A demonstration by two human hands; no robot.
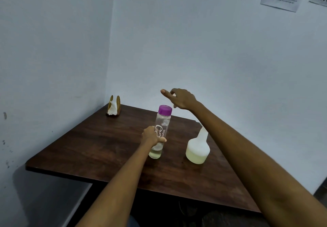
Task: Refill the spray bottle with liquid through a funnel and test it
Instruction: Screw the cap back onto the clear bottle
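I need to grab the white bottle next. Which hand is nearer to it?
Left. The left hand grips the clear bottle just beside the white bottle, at table level. The right hand hovers higher and farther back, above the purple cap.

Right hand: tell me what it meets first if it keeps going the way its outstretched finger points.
The right hand points left, above the purple-capped clear bottle. Its line seems to clear the cap and end at the pale wall, though depth is unclear.

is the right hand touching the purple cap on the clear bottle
Apart. The head view shows the right hand raised above and beside the purple cap, wall visible between them.
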